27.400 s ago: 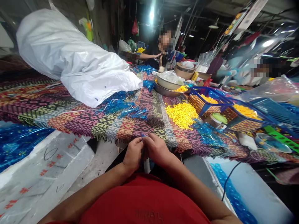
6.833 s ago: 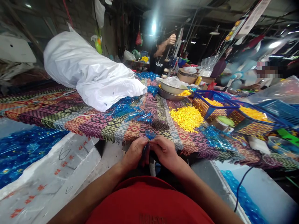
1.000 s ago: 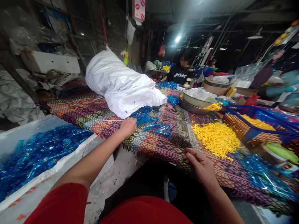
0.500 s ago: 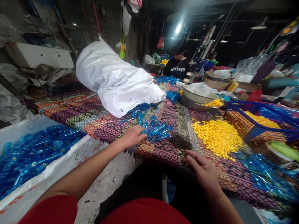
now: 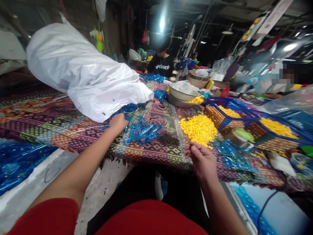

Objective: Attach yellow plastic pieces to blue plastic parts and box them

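Beside the near edge of a white sack, my left hand is closed, its fingertips turned away and partly hidden. To its right lies a loose heap of shiny blue plastic tubes or strips. My right hand hovers over the table's front edge, thumb and fingers drawn together; anything pinched there is too small to make out. Just beyond it are a heap of small yellow pieces and a patch of tiny dark beads or grains.
A patterned cloth covers the table. Blue baskets of yellow pieces stand at right, beside a green-topped container and more blue plastic. Stacked metal bowls sit farther back. A person in a black shirt is across the table.
My view has swung to the right. My left hand has moved off the blue heap toward the sack's edge. My right hand has shifted right, closer to the yellow heap.
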The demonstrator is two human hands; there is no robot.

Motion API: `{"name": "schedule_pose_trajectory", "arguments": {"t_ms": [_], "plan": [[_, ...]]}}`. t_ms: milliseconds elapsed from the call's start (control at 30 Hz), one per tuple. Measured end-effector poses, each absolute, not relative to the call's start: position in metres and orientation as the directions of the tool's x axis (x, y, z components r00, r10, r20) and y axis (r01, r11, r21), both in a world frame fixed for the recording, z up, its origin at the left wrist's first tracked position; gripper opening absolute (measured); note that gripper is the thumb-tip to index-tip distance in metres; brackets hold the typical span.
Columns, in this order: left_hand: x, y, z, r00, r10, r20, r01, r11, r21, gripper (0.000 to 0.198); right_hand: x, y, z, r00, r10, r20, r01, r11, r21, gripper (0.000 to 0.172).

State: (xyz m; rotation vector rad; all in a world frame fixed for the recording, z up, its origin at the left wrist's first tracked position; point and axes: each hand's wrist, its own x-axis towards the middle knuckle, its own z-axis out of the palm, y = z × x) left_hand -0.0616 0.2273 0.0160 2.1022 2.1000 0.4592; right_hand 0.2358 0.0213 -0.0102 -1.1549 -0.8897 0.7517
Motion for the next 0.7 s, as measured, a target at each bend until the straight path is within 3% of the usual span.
{"name": "schedule_pose_trajectory", "arguments": {"t_ms": [100,133,167,233,300,400,567,633,700], "plan": [[-0.078,0.226,0.021,-0.034,0.993,0.117,0.933,-0.011,0.360,0.027,0.279,0.017,-0.009,0.587,0.764,0.268,0.242,0.151,-0.959,0.028],[-0.083,0.223,0.023,-0.044,0.991,0.122,0.908,-0.011,0.419,0.027,0.295,0.016,-0.012,0.589,0.760,0.275,0.368,0.051,-0.928,0.028],[-0.086,0.218,0.024,-0.074,0.989,0.132,0.820,-0.014,0.572,0.028,0.309,0.015,-0.015,0.593,0.749,0.296,0.463,-0.017,-0.886,0.029],[-0.088,0.200,0.027,-0.136,0.987,0.085,0.474,-0.010,0.881,0.033,0.331,0.014,-0.023,0.569,0.731,0.377,0.621,-0.082,-0.779,0.029],[-0.080,0.173,0.029,-0.033,0.998,-0.054,0.079,0.056,0.995,0.038,0.340,0.016,-0.027,0.473,0.759,0.447,0.757,-0.091,-0.647,0.028],[-0.056,0.124,0.026,0.197,0.972,-0.127,-0.221,0.171,0.960,0.040,0.334,0.027,-0.024,0.272,0.857,0.437,0.909,-0.079,-0.410,0.026],[-0.013,0.064,0.012,0.423,0.882,-0.205,-0.254,0.333,0.908,0.038,0.309,0.053,-0.005,0.045,0.947,0.318,0.995,-0.072,0.073,0.026],[-0.006,0.054,0.009,0.471,0.857,-0.211,-0.260,0.363,0.895,0.036,0.305,0.060,-0.002,0.001,0.962,0.273,0.985,-0.048,0.166,0.027],[-0.004,0.049,0.007,0.487,0.844,-0.225,-0.263,0.388,0.883,0.038,0.307,0.064,-0.003,-0.043,0.973,0.227,0.987,0.005,0.164,0.025]]}}
